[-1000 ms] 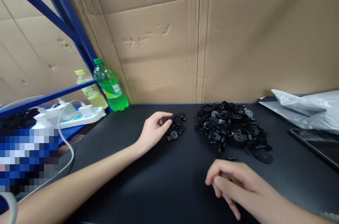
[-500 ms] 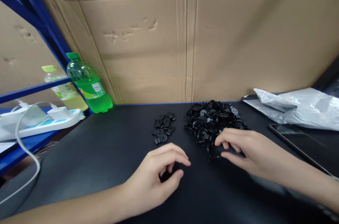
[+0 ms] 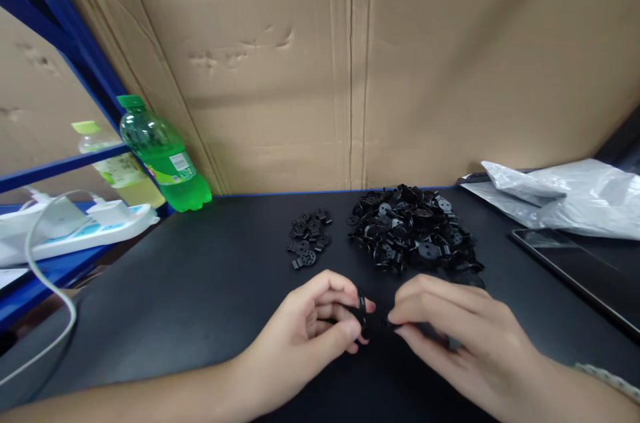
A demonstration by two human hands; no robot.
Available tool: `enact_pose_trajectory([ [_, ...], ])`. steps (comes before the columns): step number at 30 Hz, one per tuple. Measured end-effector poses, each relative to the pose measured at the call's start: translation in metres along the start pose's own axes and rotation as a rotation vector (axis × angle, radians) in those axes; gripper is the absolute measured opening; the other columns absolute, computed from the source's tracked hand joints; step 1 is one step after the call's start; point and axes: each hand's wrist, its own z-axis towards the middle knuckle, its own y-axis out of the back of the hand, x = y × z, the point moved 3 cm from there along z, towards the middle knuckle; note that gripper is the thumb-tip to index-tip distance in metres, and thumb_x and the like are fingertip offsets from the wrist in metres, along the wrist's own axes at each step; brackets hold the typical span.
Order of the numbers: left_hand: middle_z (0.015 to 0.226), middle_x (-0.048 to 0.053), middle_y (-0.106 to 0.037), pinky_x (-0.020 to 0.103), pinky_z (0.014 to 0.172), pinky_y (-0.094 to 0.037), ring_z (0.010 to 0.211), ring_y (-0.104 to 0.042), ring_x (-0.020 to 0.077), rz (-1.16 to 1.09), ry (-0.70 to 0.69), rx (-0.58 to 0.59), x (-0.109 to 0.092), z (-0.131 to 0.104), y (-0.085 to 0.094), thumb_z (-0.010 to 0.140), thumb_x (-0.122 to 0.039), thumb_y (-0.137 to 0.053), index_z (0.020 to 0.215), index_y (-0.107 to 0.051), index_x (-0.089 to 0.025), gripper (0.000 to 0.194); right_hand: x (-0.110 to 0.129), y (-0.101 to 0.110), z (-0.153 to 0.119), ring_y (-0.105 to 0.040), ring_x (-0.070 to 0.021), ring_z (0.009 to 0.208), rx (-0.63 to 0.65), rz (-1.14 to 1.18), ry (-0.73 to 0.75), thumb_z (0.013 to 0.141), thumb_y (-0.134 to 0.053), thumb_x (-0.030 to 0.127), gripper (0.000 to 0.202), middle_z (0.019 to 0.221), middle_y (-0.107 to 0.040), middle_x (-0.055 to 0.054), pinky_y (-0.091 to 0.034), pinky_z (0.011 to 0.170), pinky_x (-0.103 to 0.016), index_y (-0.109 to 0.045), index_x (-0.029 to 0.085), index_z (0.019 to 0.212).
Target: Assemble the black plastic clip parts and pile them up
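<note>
Low over the black tabletop, my left hand [image 3: 305, 333] pinches a thin black plastic piece [image 3: 362, 308], seen nearly edge-on, between thumb and fingers. Facing it across a small gap, my right hand [image 3: 460, 329] is closed with fingertips and thumb together on a small black plastic piece [image 3: 389, 323], mostly hidden by the fingers. Behind the right hand lies a large heap of black plastic pieces [image 3: 410, 226], many round with holes and a short tab. Left of that heap sits a smaller pile of black disc-shaped pieces with tabs [image 3: 307, 236].
A dark phone or tablet [image 3: 565, 269] lies at right, with a grey plastic bag [image 3: 590, 199] behind it. At left stand a green bottle [image 3: 170, 163], a paler bottle [image 3: 117, 166] and a white power strip [image 3: 110, 229] with a cable. Cardboard [image 3: 280, 89] walls the back.
My right hand has come away from the large heap, toward me and left, with a small black piece. My left hand now pinches a black piece; its fingers were apart before.
</note>
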Motion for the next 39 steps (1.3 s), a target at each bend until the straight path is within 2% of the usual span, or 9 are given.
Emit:
enact_pose_trajectory([
  [8,0.100,0.006,-0.070,0.027,0.073,-0.051,0.076,-0.064,0.0116,-0.223,0.057,0.032,0.000,0.003,0.001,0.076,-0.036,-0.084,0.081,-0.054,-0.015,0.036,-0.007,-0.011,0.005,-0.062,-0.0159,0.078,-0.053,0.134,0.076,0.093,-0.051,0.004,0.021,0.086,-0.065,-0.003,-0.051,0.070,-0.028,-0.059,0.023,0.089],
  [13,0.098,0.003,-0.069,0.025,0.075,-0.050,0.076,-0.063,0.0100,-0.283,0.162,0.069,0.001,0.004,-0.001,0.066,-0.026,-0.091,0.104,-0.063,-0.017,0.048,-0.011,-0.015,0.007,-0.060,-0.0133,0.078,-0.050,0.165,0.070,0.090,-0.054,0.001,0.025,0.088,-0.060,-0.002,-0.049,0.067,-0.025,-0.061,0.022,0.080],
  [16,0.089,-0.001,-0.067,0.021,0.069,-0.047,0.074,-0.060,0.0084,-0.213,0.230,0.085,-0.001,0.002,-0.003,0.061,-0.012,-0.091,0.102,-0.070,-0.015,0.046,-0.007,-0.018,0.006,-0.060,-0.0136,0.081,0.004,0.205,0.074,0.089,-0.051,-0.001,0.027,0.091,-0.059,-0.002,-0.048,0.071,-0.025,-0.062,0.022,0.081],
  [18,0.082,-0.002,-0.066,0.021,0.067,-0.047,0.072,-0.059,0.0087,-0.186,0.259,0.065,-0.002,0.001,-0.005,0.059,-0.009,-0.089,0.091,-0.071,-0.014,0.037,-0.006,-0.020,0.005,-0.060,-0.0145,0.083,0.031,0.284,0.003,0.085,-0.048,-0.004,0.031,0.093,-0.060,-0.002,-0.049,0.071,-0.026,-0.062,0.024,0.091],
  [21,0.074,-0.002,-0.068,0.024,0.069,-0.047,0.069,-0.060,0.0103,-0.171,0.266,-0.036,-0.001,-0.001,-0.004,0.059,-0.013,-0.089,0.083,-0.068,-0.013,0.031,-0.009,-0.022,0.005,-0.058,-0.0149,0.079,0.069,0.504,-0.279,0.077,-0.048,-0.001,0.042,0.098,-0.058,-0.003,-0.050,0.061,-0.024,-0.056,0.025,0.109],
  [23,0.072,-0.001,-0.069,0.026,0.070,-0.047,0.067,-0.061,0.0109,-0.148,0.241,-0.107,0.000,-0.001,-0.003,0.060,-0.017,-0.089,0.080,-0.066,-0.013,0.031,-0.011,-0.026,0.005,-0.054,-0.0134,0.068,0.164,0.644,-0.468,0.080,-0.049,0.008,0.032,0.091,-0.056,-0.002,-0.047,0.050,-0.021,-0.054,0.023,0.108],
  [25,0.072,0.000,-0.070,0.026,0.070,-0.046,0.067,-0.061,0.0111,-0.122,0.211,-0.147,0.001,-0.001,-0.001,0.061,-0.019,-0.089,0.079,-0.064,-0.013,0.032,-0.010,-0.029,0.006,-0.048,-0.0117,0.060,0.273,0.652,-0.545,0.087,-0.049,0.020,0.010,0.079,-0.054,0.001,-0.041,0.046,-0.020,-0.056,0.020,0.096],
  [28,0.069,-0.001,-0.069,0.026,0.068,-0.046,0.065,-0.061,0.0113,-0.111,0.189,-0.130,0.006,0.000,-0.002,0.060,-0.021,-0.090,0.076,-0.060,-0.013,0.035,-0.008,-0.030,0.010,-0.045,-0.0115,0.060,0.319,0.523,-0.486,0.094,-0.051,0.032,0.019,0.069,-0.052,0.003,-0.034,0.051,-0.021,-0.055,0.019,0.081],
  [39,0.060,-0.002,-0.071,0.020,0.063,-0.049,0.059,-0.063,0.0074,-0.195,0.166,-0.088,0.001,-0.001,-0.007,0.066,-0.029,-0.089,0.072,-0.070,-0.012,0.027,-0.008,-0.031,0.007,-0.045,-0.0119,0.057,0.275,0.469,-0.415,0.098,-0.044,0.030,0.029,0.062,-0.053,0.004,-0.033,0.055,-0.023,-0.055,0.019,0.074],
])
